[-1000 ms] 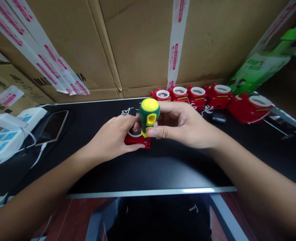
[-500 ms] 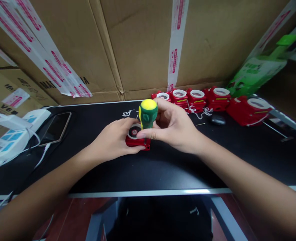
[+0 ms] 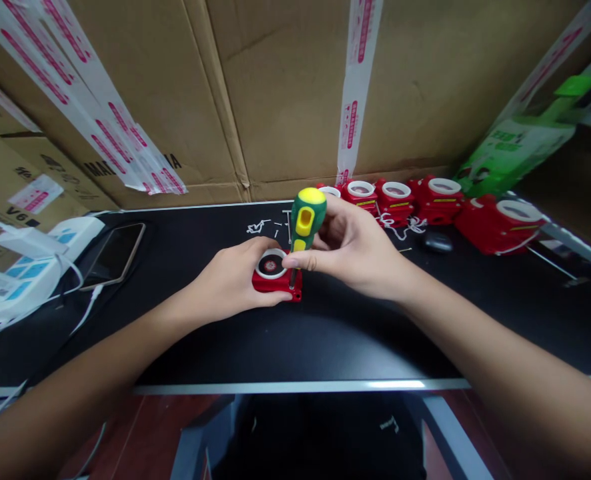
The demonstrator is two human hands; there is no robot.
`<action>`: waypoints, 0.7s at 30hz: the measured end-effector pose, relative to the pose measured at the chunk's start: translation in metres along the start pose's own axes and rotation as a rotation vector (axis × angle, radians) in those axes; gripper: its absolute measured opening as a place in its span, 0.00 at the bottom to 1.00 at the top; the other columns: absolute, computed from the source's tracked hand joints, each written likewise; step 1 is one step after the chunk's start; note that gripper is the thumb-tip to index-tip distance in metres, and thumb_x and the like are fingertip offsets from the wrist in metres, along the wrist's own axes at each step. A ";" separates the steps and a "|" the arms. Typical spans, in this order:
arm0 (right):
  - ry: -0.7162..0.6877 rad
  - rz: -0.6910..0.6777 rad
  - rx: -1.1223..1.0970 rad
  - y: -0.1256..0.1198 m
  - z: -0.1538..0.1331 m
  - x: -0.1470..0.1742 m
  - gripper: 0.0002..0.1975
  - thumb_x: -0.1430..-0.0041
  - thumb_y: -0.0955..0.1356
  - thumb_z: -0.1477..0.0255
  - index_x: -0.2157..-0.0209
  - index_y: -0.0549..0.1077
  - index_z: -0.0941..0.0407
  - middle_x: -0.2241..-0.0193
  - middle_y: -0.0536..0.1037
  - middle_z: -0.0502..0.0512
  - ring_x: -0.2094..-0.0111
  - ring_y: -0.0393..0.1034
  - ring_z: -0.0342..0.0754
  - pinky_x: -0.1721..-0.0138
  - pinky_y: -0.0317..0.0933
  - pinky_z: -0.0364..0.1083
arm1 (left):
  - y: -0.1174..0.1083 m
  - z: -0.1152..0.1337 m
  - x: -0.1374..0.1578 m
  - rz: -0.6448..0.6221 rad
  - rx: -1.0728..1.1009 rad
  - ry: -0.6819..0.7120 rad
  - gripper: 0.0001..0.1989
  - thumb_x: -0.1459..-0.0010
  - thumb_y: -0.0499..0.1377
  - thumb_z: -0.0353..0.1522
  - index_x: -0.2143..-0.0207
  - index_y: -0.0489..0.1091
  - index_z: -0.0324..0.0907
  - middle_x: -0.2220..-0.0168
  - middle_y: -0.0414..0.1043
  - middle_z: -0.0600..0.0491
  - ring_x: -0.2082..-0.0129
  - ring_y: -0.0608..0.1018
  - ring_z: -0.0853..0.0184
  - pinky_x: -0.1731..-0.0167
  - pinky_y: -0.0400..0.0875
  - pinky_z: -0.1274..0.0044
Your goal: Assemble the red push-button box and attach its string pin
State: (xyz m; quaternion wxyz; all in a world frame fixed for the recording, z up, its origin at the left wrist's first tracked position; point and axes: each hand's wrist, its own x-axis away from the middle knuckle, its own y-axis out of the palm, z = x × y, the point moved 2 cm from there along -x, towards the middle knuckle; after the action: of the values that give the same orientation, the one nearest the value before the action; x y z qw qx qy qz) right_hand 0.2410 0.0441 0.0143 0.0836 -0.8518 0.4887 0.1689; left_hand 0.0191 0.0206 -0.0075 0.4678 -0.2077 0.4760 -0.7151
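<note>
A small red device [image 3: 275, 283] with a white ring round a dark disc sits on the black table, and my left hand [image 3: 230, 275] is wrapped round its left side, thumb along the front. Between the thumb and fingers of my right hand [image 3: 348, 250] is a green-and-yellow screwdriver [image 3: 308, 217], its handle leaning a little to the right. The screwdriver's shaft points down at the front right corner of the device; whether a screw is under the tip I cannot make out.
Several more red devices [image 3: 443, 198] with white rings line the back right, white cords among them. A dark computer mouse [image 3: 437, 241] lies before them, a green bottle [image 3: 505, 150] behind. On the left are a phone [image 3: 113, 255] and a white power strip [image 3: 40, 270]. Cardboard boxes [image 3: 285, 93] wall the back.
The screwdriver handle has turned, showing a yellow patch now, and its top has tilted right. My left hand still holds the red device in about the same place.
</note>
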 end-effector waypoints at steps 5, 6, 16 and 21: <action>0.015 -0.168 -0.041 -0.006 -0.013 0.003 0.26 0.48 0.86 0.70 0.49 0.80 0.55 0.55 0.83 0.54 0.56 0.78 0.48 0.60 0.75 0.44 | 0.000 0.002 0.001 -0.009 0.014 -0.008 0.33 0.45 0.74 0.54 0.45 0.73 0.47 0.46 0.82 0.50 0.48 0.84 0.54 0.47 0.77 0.64; 0.025 -0.216 -0.042 -0.008 -0.018 0.004 0.25 0.43 0.84 0.70 0.46 0.80 0.56 0.52 0.84 0.56 0.56 0.79 0.47 0.61 0.75 0.44 | 0.000 0.002 0.001 -0.012 0.011 -0.010 0.33 0.44 0.74 0.53 0.44 0.73 0.48 0.45 0.82 0.50 0.47 0.84 0.53 0.46 0.77 0.64; 0.045 -0.046 0.048 -0.003 -0.014 0.001 0.24 0.56 0.88 0.66 0.64 0.76 0.55 0.69 0.83 0.49 0.74 0.73 0.44 0.76 0.69 0.45 | 0.003 0.000 0.001 0.005 0.039 -0.063 0.32 0.47 0.74 0.56 0.49 0.73 0.48 0.52 0.82 0.53 0.54 0.85 0.56 0.55 0.77 0.68; 0.010 -0.073 0.048 -0.004 -0.019 0.004 0.23 0.54 0.88 0.69 0.64 0.77 0.55 0.67 0.82 0.50 0.68 0.76 0.46 0.71 0.72 0.44 | 0.004 0.000 0.003 0.002 0.069 -0.072 0.31 0.47 0.75 0.54 0.50 0.73 0.48 0.51 0.81 0.53 0.54 0.84 0.57 0.56 0.77 0.68</action>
State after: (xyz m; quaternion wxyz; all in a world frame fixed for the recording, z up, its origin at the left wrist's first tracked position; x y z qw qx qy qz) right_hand 0.2502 0.0375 0.0301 0.1077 -0.8678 0.4615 0.1496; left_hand 0.0194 0.0179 -0.0111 0.4922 -0.2168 0.4342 -0.7226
